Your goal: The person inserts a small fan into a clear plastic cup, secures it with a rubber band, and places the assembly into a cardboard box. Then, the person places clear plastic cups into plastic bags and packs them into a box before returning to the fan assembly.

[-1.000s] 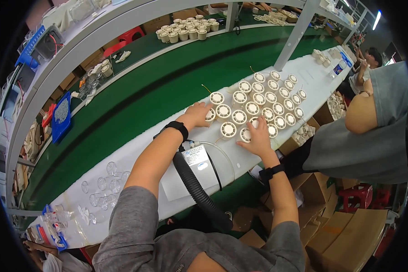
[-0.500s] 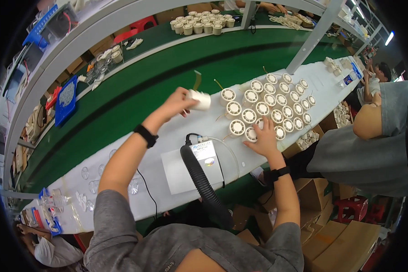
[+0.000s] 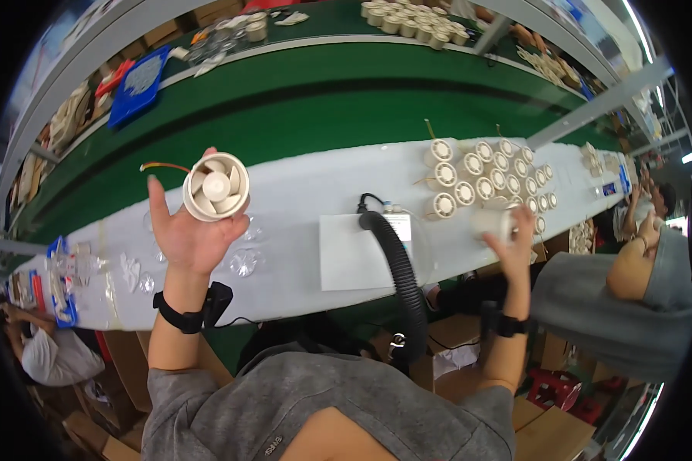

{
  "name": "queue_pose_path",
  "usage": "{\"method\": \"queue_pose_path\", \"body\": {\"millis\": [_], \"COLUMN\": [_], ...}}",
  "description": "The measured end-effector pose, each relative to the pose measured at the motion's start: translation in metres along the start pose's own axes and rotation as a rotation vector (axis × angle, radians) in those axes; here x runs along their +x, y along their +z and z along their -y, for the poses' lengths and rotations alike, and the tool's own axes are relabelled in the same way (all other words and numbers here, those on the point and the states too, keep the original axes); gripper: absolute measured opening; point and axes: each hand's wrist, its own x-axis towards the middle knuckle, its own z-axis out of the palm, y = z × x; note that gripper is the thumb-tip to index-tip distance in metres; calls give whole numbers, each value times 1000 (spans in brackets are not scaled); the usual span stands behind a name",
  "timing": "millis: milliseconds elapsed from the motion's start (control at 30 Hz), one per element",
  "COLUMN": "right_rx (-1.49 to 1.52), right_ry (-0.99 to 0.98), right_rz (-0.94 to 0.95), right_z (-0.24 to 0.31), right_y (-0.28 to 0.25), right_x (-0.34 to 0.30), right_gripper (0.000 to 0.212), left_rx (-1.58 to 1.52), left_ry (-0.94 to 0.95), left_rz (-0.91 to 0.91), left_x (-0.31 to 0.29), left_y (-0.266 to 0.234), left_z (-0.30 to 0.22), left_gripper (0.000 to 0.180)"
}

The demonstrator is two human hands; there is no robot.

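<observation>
On the upturned palm of my left hand rests a small white round fan, its blades facing up. The fingers curl behind its housing, and a thin lead with coloured wires sticks out on its left. At the right, my right hand grips a second white cylindrical fan by its side. That fan lies tilted and is blurred by motion, just in front of a group of similar upright fans with slotted round tops on the white-covered table.
A black corrugated hose arches over a white box between my arms. Clear plastic discs lie behind my left wrist. Beyond the table runs a green conveyor belt. Another person stands close on the right, and a metal post rises there.
My left hand has swung left and turned its fan so the blades show. My right hand, earlier on the grouped fans, now holds one lifted from them. The view has shifted left.
</observation>
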Motion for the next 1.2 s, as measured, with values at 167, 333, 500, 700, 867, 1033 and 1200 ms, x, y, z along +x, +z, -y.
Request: {"method": "queue_pose_path", "body": {"millis": [167, 333, 500, 700, 867, 1033, 1200], "right_rx": [289, -147, -393, -484, -779, -598, -438], "right_ry": [-263, -500, -176, 56, -137, -172, -162], "right_rz": [464, 923, 798, 625, 765, 939, 653], "right_z": [168, 286, 288, 214, 209, 219, 245], "right_y": [12, 147, 262, 312, 299, 218, 104], "right_x": [55, 82, 90, 65, 48, 90, 91], "right_gripper": [61, 60, 79, 87, 95, 85, 56], "left_rx": [-99, -146, -156, -113, -33, -65, -187], "left_ry": [43, 49, 149, 266, 235, 156, 89], "left_rz": [69, -140, -280, -415, -542, -501, -341], "left_x": [-61, -132, -203, -267, -299, -281, -252], "left_y": [-31, -50, -95, -122, -140, -135, -125], "left_z": [-14, -10, -18, -42, -53, -51, -43], "left_gripper": [61, 56, 50, 44, 49, 47, 43]}}
